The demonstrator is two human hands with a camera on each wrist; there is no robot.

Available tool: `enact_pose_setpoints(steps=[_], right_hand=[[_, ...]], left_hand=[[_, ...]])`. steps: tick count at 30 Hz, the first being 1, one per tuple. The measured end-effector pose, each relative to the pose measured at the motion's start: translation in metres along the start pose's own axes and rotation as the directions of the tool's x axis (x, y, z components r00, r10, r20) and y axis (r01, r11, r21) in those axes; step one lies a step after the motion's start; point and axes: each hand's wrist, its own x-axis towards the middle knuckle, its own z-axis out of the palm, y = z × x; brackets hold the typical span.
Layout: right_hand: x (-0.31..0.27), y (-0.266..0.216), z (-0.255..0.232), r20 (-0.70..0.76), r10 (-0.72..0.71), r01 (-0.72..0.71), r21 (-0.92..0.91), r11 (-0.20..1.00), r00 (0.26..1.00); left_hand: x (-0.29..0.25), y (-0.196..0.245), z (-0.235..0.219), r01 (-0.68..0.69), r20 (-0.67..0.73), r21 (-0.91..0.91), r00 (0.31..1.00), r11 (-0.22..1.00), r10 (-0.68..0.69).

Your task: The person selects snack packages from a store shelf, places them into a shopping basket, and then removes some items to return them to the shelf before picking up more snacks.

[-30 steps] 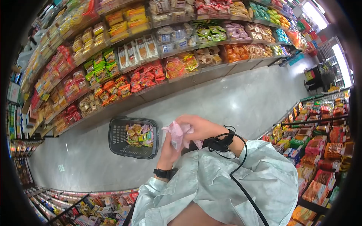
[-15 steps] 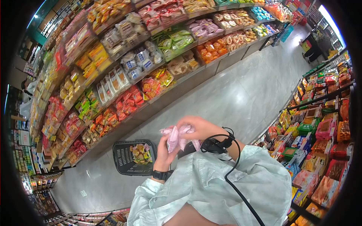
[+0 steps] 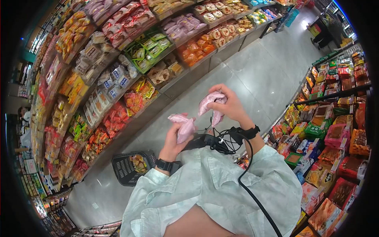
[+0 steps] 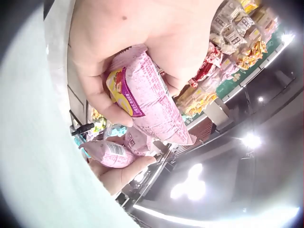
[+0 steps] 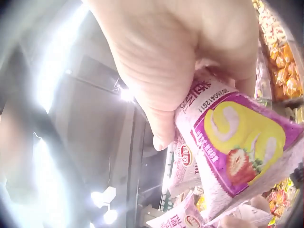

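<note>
Two pink snack packets are in our hands, held up in front of our chest in a supermarket aisle. Our left hand [image 3: 175, 138] has its fingers [image 4: 102, 102] curled round one pink packet [image 3: 182, 125], thumb pressed along the side, so that the wrapper sticks out past the fingertips; the left wrist view shows its purple-and-yellow label close up. Our right hand [image 3: 231, 106] grips the second pink packet [image 3: 211, 100], and the right wrist view shows the thumb [image 5: 159, 118] clamped over a wrapper printed with a strawberry roll cake; a further pink wrapper shows behind it in the same grip, though we cannot tell how many lie there. The two hands are near each other but apart, the right one raised higher than the left.

Below our left forearm a black shopping basket [image 3: 124, 170] stands on the grey floor [image 3: 256, 75], with some bright packets inside. Shelves of snacks [image 3: 118, 79] run along the aisle on our left, and lower shelves of boxed goods [image 3: 335, 138] line our right. A black cable [image 3: 244, 185] trails from our right wrist across the pale shirt [image 3: 213, 193].
</note>
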Motion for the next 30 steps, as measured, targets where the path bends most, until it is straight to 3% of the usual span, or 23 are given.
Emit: enact_pose_setpoints(steps=[6,9,13,16,18,21,25,27,30], right_hand=[[0.040,0.004,-0.041,-0.053,0.019,-0.023,-0.084,0.996,0.998],[0.070,0.000,-0.052,-0.100,0.022,-0.056,-0.344,0.937,0.995],[0.124,0.002,-0.062,-0.161,0.066,-0.122,-0.371,0.920,0.985],[0.174,0.001,-0.073,-0.201,0.132,-0.189,-0.300,0.935,0.971],[0.205,-0.006,-0.078,-0.188,0.201,-0.245,-0.251,0.936,0.961],[0.266,-0.001,-0.085,-0.100,0.322,-0.337,-0.297,0.893,0.941],[0.319,-0.001,-0.086,-0.004,0.327,-0.312,-0.306,0.899,0.945],[0.339,0.000,-0.084,0.008,0.283,-0.265,-0.327,0.907,0.959],[0.370,0.021,-0.092,0.102,0.359,-0.333,-0.209,0.919,0.928]], left_hand=[[0.057,0.026,0.038,-0.012,0.031,0.361,1.000,0.932,0.001],[0.109,0.041,0.055,-0.127,0.115,0.566,0.991,0.815,0.074],[0.181,0.072,0.078,-0.160,0.158,0.689,0.985,0.706,0.069],[0.228,0.105,0.077,-0.063,0.046,0.655,0.998,0.753,0.044],[0.247,0.132,0.077,-0.087,0.069,0.660,0.996,0.746,0.055],[0.283,0.181,0.071,-0.100,0.068,0.680,0.995,0.726,0.073],[0.300,0.212,0.068,-0.040,-0.039,0.641,0.996,0.766,0.085],[0.314,0.217,0.057,-0.024,-0.073,0.569,0.994,0.822,0.079],[0.333,0.221,0.053,0.028,-0.120,0.337,0.993,0.941,0.014]])
